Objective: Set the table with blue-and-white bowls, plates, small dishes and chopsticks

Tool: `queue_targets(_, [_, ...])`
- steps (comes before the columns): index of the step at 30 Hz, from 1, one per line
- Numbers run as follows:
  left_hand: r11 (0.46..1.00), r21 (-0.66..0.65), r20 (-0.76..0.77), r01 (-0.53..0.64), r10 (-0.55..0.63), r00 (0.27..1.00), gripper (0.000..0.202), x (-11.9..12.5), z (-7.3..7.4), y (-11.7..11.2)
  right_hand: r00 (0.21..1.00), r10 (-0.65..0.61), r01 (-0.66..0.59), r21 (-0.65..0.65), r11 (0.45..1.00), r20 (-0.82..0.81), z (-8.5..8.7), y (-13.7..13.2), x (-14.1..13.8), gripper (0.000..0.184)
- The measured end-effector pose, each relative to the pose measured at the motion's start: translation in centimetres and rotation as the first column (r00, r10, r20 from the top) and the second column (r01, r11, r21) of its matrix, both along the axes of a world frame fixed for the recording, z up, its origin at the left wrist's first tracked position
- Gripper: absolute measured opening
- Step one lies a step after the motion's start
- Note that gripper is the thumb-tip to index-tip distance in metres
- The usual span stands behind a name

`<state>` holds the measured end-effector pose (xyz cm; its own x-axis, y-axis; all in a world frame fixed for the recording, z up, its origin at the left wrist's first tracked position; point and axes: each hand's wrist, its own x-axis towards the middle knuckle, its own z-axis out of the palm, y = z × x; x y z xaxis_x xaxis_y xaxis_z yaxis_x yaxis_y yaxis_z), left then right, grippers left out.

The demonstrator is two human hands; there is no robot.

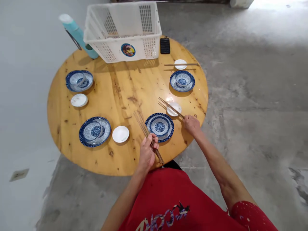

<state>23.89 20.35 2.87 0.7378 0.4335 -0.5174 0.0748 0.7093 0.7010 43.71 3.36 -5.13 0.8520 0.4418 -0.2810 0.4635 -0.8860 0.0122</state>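
Farthest from me is a big white plastic basket (138,48) w/ holes in its sides & a round bright sticker (128,50). Just L of it is a tall light-blue bottle (76,33) w/ a white top. Just R of it is a flat black ridged thing (165,46). I see 4 round blue-&-white plates (107,133), each w/ a round blue-&-white bowl (95,131) on it, & 4 small round white dishes (120,134), 1 near each plate. Thin brown chopsticks (190,64) lie across the far R dish; can't tell how many. My left hand (147,150) gets in the way a bit, b/c it hides some of the nearest plate's edge.

My left fingers are closed round a bunch of long thin brown sticks (143,126). They slant up & spread a little at the top, just L of the nearest plate. My right hand (192,125) pinches the near end of a thin brown pair of chopsticks (168,106). The pair goes over the dish by that plate; can't tell if they touch it.

The round yellow-brown wood table (103,99) has dark knots & streaks. The rough grey floor (252,96) is v. bright at the top R. A pale wall (24,80) is on the L. My red shirt (168,189) is right by the table edge.
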Motion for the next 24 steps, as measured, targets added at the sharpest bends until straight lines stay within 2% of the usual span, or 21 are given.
queue_targets(2, [1.000,-0.013,0.025,0.019,-0.019,1.000,0.036,0.6,-0.3,0.0,0.999,-0.029,0.028,-0.009,1.000,-0.039,0.4,0.1,-0.2,0.030])
queue_targets(4, [0.999,-0.029,0.048,0.038,-0.036,0.998,0.036,1.3,-0.7,-0.1,0.995,-0.085,0.087,0.036,0.996,-0.054,1.1,0.1,-0.9,0.029])
queue_targets(7, [0.999,-0.031,0.085,0.042,-0.039,0.996,0.035,2.2,-1.3,-0.2,0.984,-0.155,0.171,0.232,0.958,-0.084,2.8,0.2,-3.1,0.024])
queue_targets(9, [0.999,-0.033,0.106,0.026,-0.022,0.994,0.035,2.6,-1.7,-0.1,0.977,-0.165,0.209,0.435,0.876,-0.137,4.2,0.5,-5.6,0.025])
queue_targets(11, [0.999,-0.043,0.122,0.005,0.000,0.993,0.036,3.0,-2.0,0.1,0.974,-0.122,0.216,0.639,0.738,-0.189,5.5,1.0,-8.5,0.030])
queue_targets(12, [0.999,-0.043,0.130,-0.005,0.011,0.992,0.037,3.2,-2.0,0.2,0.973,-0.103,0.220,0.706,0.673,-0.205,6.1,1.4,-10.1,0.031])
queue_targets(14, [0.999,-0.035,0.143,-0.020,0.024,0.989,0.039,3.5,-2.0,0.4,0.968,-0.051,0.226,0.760,0.610,-0.247,7.0,2.4,-12.8,0.033])
queue_targets(16, [0.999,-0.026,0.157,-0.033,0.037,0.987,0.040,3.7,-1.8,0.4,0.961,-0.012,0.225,0.759,0.611,-0.276,7.3,3.3,-14.8,0.034])
queue_targets(18, [0.999,-0.029,0.168,-0.042,0.046,0.985,0.043,3.7,-1.6,0.3,0.965,0.013,0.192,0.736,0.650,-0.263,7.0,4.1,-16.1,0.036])
queue_targets(20, [0.998,-0.035,0.160,-0.045,0.050,0.986,0.047,3.6,-1.3,0.2,0.980,0.031,0.115,0.688,0.716,-0.196,6.4,4.5,-16.7,0.039])
queue_targets(24, [0.998,0.019,0.100,-0.053,0.051,0.994,0.047,3.0,-1.0,0.3,0.993,0.106,-0.064,0.514,0.855,-0.053,5.4,4.9,-17.5,0.040])
